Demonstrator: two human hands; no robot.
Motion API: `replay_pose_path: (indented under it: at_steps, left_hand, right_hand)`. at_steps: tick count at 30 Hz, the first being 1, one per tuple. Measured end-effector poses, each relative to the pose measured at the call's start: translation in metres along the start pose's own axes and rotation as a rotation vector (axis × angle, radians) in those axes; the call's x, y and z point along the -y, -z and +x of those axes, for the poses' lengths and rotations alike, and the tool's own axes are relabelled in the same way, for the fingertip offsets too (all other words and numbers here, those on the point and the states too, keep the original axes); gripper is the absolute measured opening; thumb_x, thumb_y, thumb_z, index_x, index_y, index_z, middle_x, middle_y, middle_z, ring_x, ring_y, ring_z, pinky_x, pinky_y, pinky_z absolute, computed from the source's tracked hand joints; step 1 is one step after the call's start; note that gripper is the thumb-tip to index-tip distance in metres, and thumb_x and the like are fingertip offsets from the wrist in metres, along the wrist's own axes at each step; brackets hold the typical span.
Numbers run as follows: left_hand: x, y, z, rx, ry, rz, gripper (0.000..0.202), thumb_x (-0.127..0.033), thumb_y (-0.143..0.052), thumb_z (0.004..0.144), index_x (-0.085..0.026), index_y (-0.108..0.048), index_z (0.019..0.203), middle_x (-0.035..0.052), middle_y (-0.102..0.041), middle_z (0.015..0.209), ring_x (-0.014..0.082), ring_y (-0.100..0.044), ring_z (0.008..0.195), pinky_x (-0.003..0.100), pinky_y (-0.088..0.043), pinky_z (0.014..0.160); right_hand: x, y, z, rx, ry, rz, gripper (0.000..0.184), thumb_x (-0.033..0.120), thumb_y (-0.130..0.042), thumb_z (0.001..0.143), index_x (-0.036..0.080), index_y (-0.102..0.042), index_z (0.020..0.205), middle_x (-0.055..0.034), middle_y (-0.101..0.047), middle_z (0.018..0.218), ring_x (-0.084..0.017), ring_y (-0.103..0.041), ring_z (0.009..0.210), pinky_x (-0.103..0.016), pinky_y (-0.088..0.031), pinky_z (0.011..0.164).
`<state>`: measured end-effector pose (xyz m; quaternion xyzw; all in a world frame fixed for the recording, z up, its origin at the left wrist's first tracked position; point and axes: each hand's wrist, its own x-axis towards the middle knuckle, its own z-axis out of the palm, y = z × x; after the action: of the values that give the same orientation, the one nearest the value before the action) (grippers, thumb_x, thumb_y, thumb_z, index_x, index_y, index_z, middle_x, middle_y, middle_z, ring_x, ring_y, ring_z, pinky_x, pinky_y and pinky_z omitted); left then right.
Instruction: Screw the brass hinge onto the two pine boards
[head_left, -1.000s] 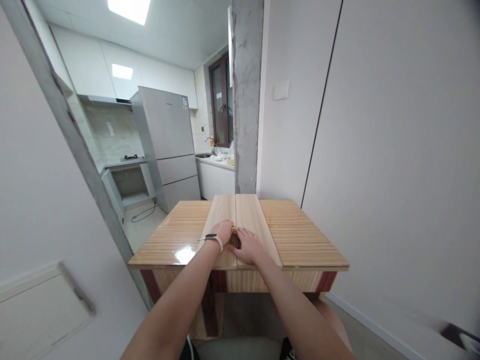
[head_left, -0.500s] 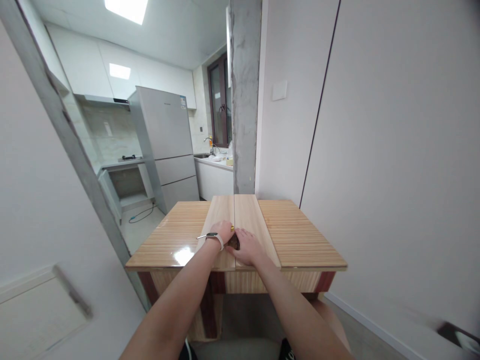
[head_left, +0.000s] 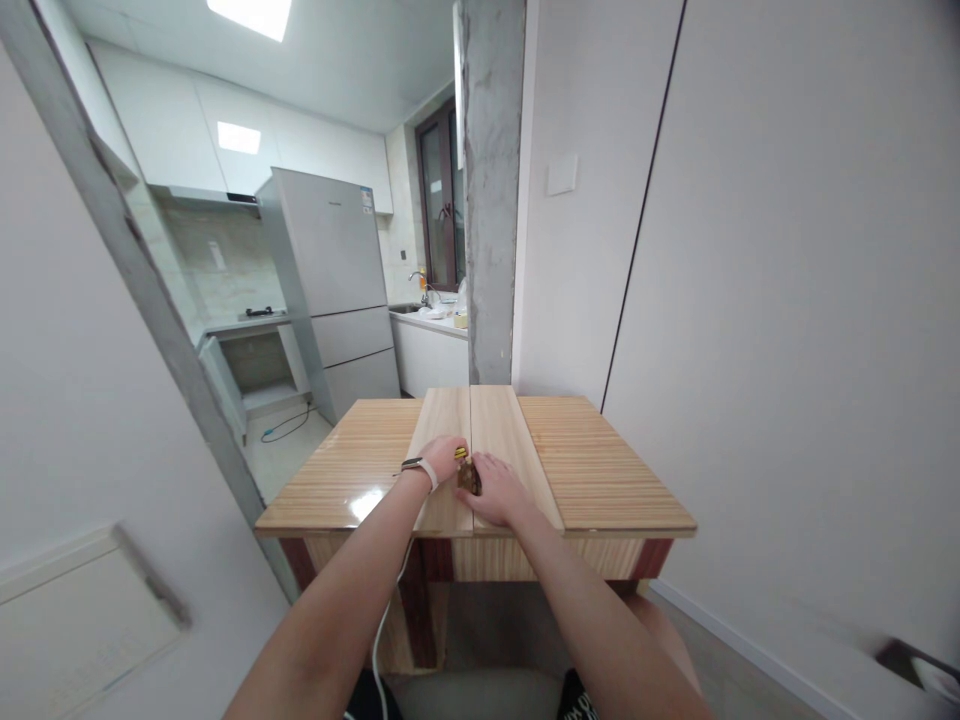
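On the pale boards at the middle of the table, my left hand [head_left: 448, 456] is closed around a tool with a yellow-and-black handle [head_left: 460, 453]. A thin metallic end shows left of the wrist, which wears a watch with a light band; most of the tool is hidden. My right hand [head_left: 498, 488] curves around a small dark brown, mottled block-like object [head_left: 469, 477], thumb on the near side and fingers on the far side. The object rests close to the seam between the two boards [head_left: 491, 420]. Its exact kind is too small to make out.
The striped wooden table [head_left: 615, 470] stands in front of me. A white cable [head_left: 381, 630] hangs near my left arm. Beyond are a grey pillar [head_left: 491, 200], a refrigerator [head_left: 334, 250] and a sink counter [head_left: 427, 350]. A wall [head_left: 787, 300] lies to the right.
My left hand has shifted slightly left and up, showing more of the yellow-and-black handle. More of the brown object is visible between the hands. My right hand stays around it.
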<state>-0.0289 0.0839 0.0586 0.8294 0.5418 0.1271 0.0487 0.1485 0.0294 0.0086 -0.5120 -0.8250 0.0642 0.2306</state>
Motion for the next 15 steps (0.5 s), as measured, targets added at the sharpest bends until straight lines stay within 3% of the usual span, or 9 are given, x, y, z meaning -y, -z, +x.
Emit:
replay_pose_path:
  at_steps: [10, 15]
  left_hand:
    - [-0.009, -0.008, 0.001, 0.000, 0.084, 0.103, 0.032, -0.043, -0.057, 0.095, -0.017, -0.072, 0.102, 0.0167, -0.074, 0.104, 0.0259, -0.071, 0.099, 0.033, -0.053, 0.086]
    - [-0.011, -0.007, 0.003, 0.006, 0.122, 0.118, 0.036, -0.047, -0.056, 0.095, -0.015, -0.073, 0.098, 0.0187, -0.074, 0.101, 0.0278, -0.072, 0.097, 0.035, -0.054, 0.084]
  right_hand:
    - [-0.002, -0.002, 0.001, 0.022, -0.012, 0.005, 0.083, 0.067, -0.057, 0.089, 0.017, -0.043, 0.154, -0.0160, -0.043, 0.159, -0.032, -0.036, 0.147, -0.045, -0.023, 0.121]
    - [0.000, -0.001, 0.001, 0.009, -0.012, 0.011, 0.082, 0.066, -0.058, 0.088, 0.018, -0.044, 0.153, -0.0145, -0.046, 0.157, -0.031, -0.037, 0.146, -0.044, -0.023, 0.120]
